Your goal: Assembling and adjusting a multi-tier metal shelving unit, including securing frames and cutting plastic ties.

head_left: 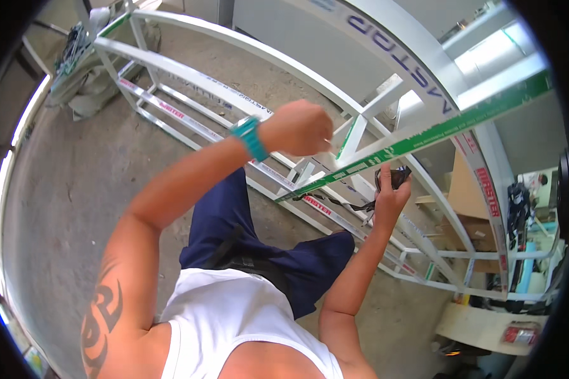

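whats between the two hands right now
In the head view, a green and white bar slants between the left hand and the right hand, which grips a small black object.

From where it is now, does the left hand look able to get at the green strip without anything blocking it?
Probably yes. The left hand sits at the white frame, right by the green strip, and nothing shows between them. The right hand holds a dark object lower down, clear of that path.
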{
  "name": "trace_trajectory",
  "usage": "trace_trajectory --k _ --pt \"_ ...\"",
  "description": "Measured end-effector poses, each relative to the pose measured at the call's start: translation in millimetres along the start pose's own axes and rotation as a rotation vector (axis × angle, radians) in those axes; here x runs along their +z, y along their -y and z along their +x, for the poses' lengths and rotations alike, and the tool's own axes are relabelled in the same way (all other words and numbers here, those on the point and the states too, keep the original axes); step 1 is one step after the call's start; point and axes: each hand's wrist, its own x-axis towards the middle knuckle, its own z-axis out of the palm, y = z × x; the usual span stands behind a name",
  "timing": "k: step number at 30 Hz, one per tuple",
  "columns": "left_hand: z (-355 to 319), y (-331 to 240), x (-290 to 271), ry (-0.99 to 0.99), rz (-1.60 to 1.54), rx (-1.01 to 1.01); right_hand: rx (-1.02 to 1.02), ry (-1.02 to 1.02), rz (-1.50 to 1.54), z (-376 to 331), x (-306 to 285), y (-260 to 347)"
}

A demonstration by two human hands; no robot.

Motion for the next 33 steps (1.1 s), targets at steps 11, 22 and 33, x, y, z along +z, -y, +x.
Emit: trace_trajectory --k 11,22,33 --pt "57 25 30 0.576 -0.329 -0.201 0.045 -0.019 -0.083 0 4 5" --pt "51 30 31 0.546 -0.472 -0.276 -0.038 -0.015 -0.108 -4 13 12" --pt "49 19 29 0.508 -0.376 -0.190 -0.112 0.053 -0.238 -3 14 12"
